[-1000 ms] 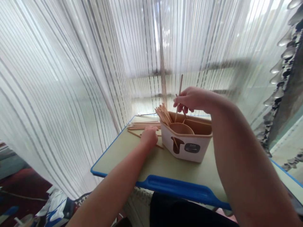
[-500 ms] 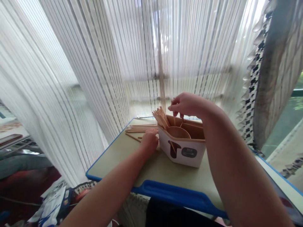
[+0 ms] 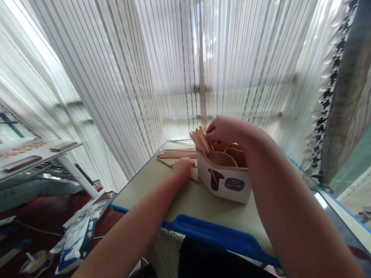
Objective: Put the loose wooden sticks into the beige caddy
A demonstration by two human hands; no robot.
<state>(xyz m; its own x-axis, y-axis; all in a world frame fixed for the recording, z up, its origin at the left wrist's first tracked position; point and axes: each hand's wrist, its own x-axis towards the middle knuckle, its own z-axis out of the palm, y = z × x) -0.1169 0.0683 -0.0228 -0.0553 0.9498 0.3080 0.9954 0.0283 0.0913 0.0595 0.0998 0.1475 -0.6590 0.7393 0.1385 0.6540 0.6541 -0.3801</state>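
Note:
A white and tan utensil holder [image 3: 228, 181] stands on a beige table with a blue rim [image 3: 203, 227]. A bunch of wooden chopsticks [image 3: 200, 140] leans out of its left compartment. My right hand [image 3: 224, 130] hovers over the holder with fingers pinched at the chopstick tops; what it grips is hidden. My left hand [image 3: 182, 168] rests curled on the table beside the holder, on loose chopsticks [image 3: 176, 154] lying flat there.
Sheer striped curtains [image 3: 130, 85] hang close behind and left of the table. A dark patterned drape [image 3: 342, 100] hangs at the right. On the floor at lower left lie printed bags [image 3: 78, 235] and clutter. A white shelf [image 3: 34, 154] stands at far left.
My right hand has lowered a chopstick into the holder and now sits over the bunch. The view has swung slightly. My left hand stays on the loose chopsticks.

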